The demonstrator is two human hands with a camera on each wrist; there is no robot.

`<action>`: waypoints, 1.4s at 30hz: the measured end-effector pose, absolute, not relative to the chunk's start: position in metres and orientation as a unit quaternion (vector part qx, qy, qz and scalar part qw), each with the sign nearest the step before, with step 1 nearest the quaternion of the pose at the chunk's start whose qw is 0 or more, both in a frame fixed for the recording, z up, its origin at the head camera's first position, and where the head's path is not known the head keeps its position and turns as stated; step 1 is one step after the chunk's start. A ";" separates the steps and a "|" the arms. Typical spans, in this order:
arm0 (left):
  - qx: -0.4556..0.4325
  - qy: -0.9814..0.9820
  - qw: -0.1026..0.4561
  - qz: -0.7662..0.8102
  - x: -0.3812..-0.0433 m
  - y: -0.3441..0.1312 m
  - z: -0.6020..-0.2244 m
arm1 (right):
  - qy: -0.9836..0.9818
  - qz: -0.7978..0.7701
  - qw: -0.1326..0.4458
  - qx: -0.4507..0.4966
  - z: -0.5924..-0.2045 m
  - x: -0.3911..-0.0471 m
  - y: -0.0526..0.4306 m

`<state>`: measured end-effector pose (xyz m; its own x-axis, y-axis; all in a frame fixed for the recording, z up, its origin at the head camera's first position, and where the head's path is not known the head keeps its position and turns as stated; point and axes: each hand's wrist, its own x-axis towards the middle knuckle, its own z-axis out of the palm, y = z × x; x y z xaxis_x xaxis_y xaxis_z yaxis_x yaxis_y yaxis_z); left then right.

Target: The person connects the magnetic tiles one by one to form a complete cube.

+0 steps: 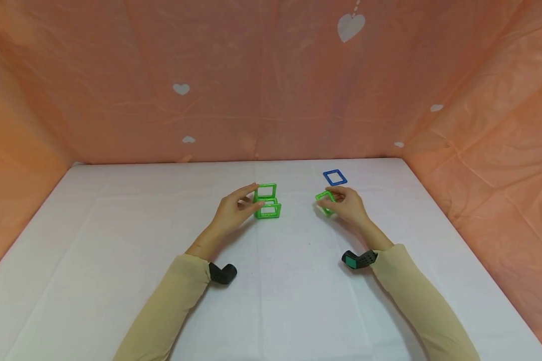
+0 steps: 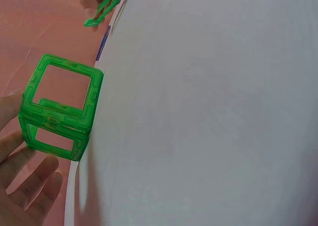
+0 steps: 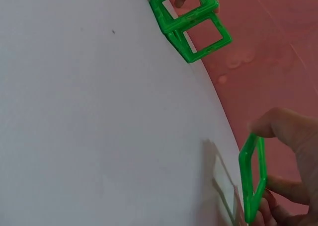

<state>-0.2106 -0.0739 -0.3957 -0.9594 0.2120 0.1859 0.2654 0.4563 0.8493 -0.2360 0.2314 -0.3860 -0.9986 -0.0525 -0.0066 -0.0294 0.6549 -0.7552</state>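
Observation:
My left hand grips a small open-sided structure of green square magnetic tiles by its left side. Its thumb lies at the near tile and the fingers reach to the back. In the left wrist view, hollow frames of the green structure join at their edges. To the right, my right hand pinches one loose green square tile between thumb and fingers, tilted and held above the white table. A gap separates this tile from the structure.
A blue square tile lies flat on the white-covered table, just beyond my right hand. Orange cloth with pale hearts hangs behind the table and along both sides. Dark bands sit at both wrists.

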 end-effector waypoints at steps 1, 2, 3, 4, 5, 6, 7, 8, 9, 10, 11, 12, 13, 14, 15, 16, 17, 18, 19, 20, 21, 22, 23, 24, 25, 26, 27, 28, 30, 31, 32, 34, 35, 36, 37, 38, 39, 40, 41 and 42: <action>-0.140 -0.853 0.026 -0.503 -0.210 -0.074 -0.396 | 0.908 -0.418 0.013 -0.026 -0.386 -0.236 0.230; -0.140 -0.852 0.026 -0.504 -0.210 -0.074 -0.396 | 0.906 -0.423 0.014 -0.028 -0.386 -0.237 0.229; -0.140 -0.851 0.024 -0.505 -0.211 -0.074 -0.396 | 0.904 -0.427 0.014 -0.030 -0.387 -0.237 0.228; -0.140 -0.851 0.023 -0.506 -0.211 -0.074 -0.396 | 0.903 -0.429 0.014 -0.031 -0.387 -0.238 0.227; -0.139 -0.851 0.022 -0.506 -0.211 -0.074 -0.396 | 0.901 -0.433 0.016 -0.032 -0.387 -0.238 0.226; -0.139 -0.850 0.022 -0.507 -0.211 -0.074 -0.396 | 0.899 -0.437 0.017 -0.031 -0.388 -0.238 0.226; -0.140 -0.851 0.022 -0.507 -0.210 -0.074 -0.396 | 0.897 -0.440 0.017 -0.031 -0.388 -0.239 0.225; -0.139 -0.850 0.021 -0.507 -0.211 -0.074 -0.396 | 0.896 -0.444 0.018 -0.031 -0.388 -0.239 0.224; -0.138 -0.850 0.020 -0.507 -0.210 -0.074 -0.396 | 0.894 -0.447 0.019 -0.031 -0.388 -0.239 0.223; -0.138 -0.850 0.019 -0.508 -0.210 -0.074 -0.396 | 0.892 -0.450 0.020 -0.031 -0.388 -0.239 0.222; -0.139 -0.850 0.019 -0.507 -0.210 -0.074 -0.396 | 0.891 -0.453 0.020 -0.032 -0.388 -0.239 0.221; -0.139 -0.850 0.019 -0.507 -0.211 -0.074 -0.396 | 0.889 -0.457 0.021 -0.031 -0.388 -0.239 0.220; -0.139 -0.850 0.020 -0.507 -0.211 -0.074 -0.396 | 0.887 -0.459 0.021 -0.032 -0.387 -0.239 0.219; -0.139 -0.850 0.021 -0.508 -0.211 -0.075 -0.396 | 0.886 -0.462 0.023 -0.032 -0.388 -0.239 0.218; -0.140 -0.850 0.021 -0.508 -0.211 -0.075 -0.396 | 0.885 -0.464 0.023 -0.033 -0.388 -0.240 0.217; -0.140 -0.850 0.022 -0.507 -0.211 -0.075 -0.396 | 0.883 -0.468 0.024 -0.033 -0.388 -0.240 0.216; -0.141 -0.850 0.023 -0.507 -0.211 -0.075 -0.397 | 0.881 -0.471 0.025 -0.033 -0.387 -0.240 0.215; -0.141 -0.849 0.024 -0.508 -0.211 -0.075 -0.397 | 0.879 -0.474 0.025 -0.033 -0.387 -0.240 0.214; -0.142 -0.849 0.024 -0.508 -0.211 -0.075 -0.397 | 0.879 -0.475 0.024 -0.034 -0.387 -0.240 0.213; -0.142 -0.849 0.025 -0.508 -0.211 -0.075 -0.397 | 0.878 -0.477 0.024 -0.035 -0.387 -0.240 0.212; -0.143 -0.849 0.026 -0.509 -0.211 -0.075 -0.397 | 0.878 -0.477 0.023 -0.037 -0.387 -0.240 0.211; -0.144 -0.848 0.026 -0.509 -0.211 -0.075 -0.397 | 0.878 -0.477 0.022 -0.039 -0.386 -0.240 0.210; -0.144 -0.848 0.027 -0.509 -0.211 -0.074 -0.397 | 0.878 -0.477 0.021 -0.040 -0.386 -0.240 0.208; -0.144 -0.848 0.028 -0.510 -0.211 -0.074 -0.397 | 0.877 -0.479 0.020 -0.040 -0.386 -0.240 0.207; -0.145 -0.848 0.028 -0.509 -0.211 -0.074 -0.397 | 0.876 -0.479 0.020 -0.042 -0.386 -0.240 0.206; -0.146 -0.848 0.029 -0.508 -0.211 -0.074 -0.397 | 0.875 -0.482 0.021 -0.043 -0.386 -0.240 0.205; -0.147 -0.848 0.029 -0.508 -0.211 -0.074 -0.397 | 0.874 -0.483 0.021 -0.044 -0.386 -0.240 0.204; -0.147 -0.848 0.029 -0.508 -0.211 -0.074 -0.397 | 0.873 -0.485 0.021 -0.044 -0.386 -0.241 0.203; -0.148 -0.847 0.029 -0.509 -0.211 -0.074 -0.397 | 0.870 -0.490 0.023 -0.045 -0.386 -0.241 0.202; -0.147 -0.847 0.029 -0.509 -0.211 -0.074 -0.397 | 0.869 -0.491 0.024 -0.047 -0.386 -0.242 0.201; -0.147 -0.847 0.029 -0.510 -0.211 -0.075 -0.397 | 0.868 -0.493 0.025 -0.049 -0.386 -0.242 0.200; -0.147 -0.848 0.030 -0.508 -0.211 -0.075 -0.398 | 0.866 -0.496 0.027 -0.054 -0.386 -0.242 0.199; -0.147 -0.848 0.031 -0.507 -0.211 -0.075 -0.397 | 0.864 -0.499 0.029 -0.056 -0.386 -0.242 0.198; -0.148 -0.849 0.031 -0.507 -0.211 -0.075 -0.397 | 0.863 -0.501 0.030 -0.059 -0.386 -0.242 0.198; -0.148 -0.849 0.032 -0.506 -0.211 -0.075 -0.397 | 0.862 -0.502 0.031 -0.062 -0.386 -0.242 0.197; -0.149 -0.849 0.032 -0.506 -0.211 -0.075 -0.397 | 0.861 -0.503 0.031 -0.066 -0.386 -0.242 0.197; -0.149 -0.849 0.032 -0.506 -0.211 -0.075 -0.397 | 0.860 -0.505 0.032 -0.069 -0.386 -0.243 0.196; -0.150 -0.849 0.032 -0.506 -0.211 -0.075 -0.397 | 0.859 -0.506 0.032 -0.072 -0.386 -0.243 0.195; -0.149 -0.848 0.030 -0.508 -0.211 -0.075 -0.397 | 0.858 -0.507 0.031 -0.074 -0.385 -0.242 0.194; -0.149 -0.848 0.029 -0.508 -0.211 -0.075 -0.396 | 0.857 -0.509 0.032 -0.076 -0.385 -0.242 0.193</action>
<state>-0.2107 -0.0753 -0.3965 -0.9540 0.2230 0.2001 0.2816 0.4386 0.8534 -0.2422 0.1932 -0.3849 -0.9865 -0.1625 0.0219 -0.0969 0.4699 -0.8774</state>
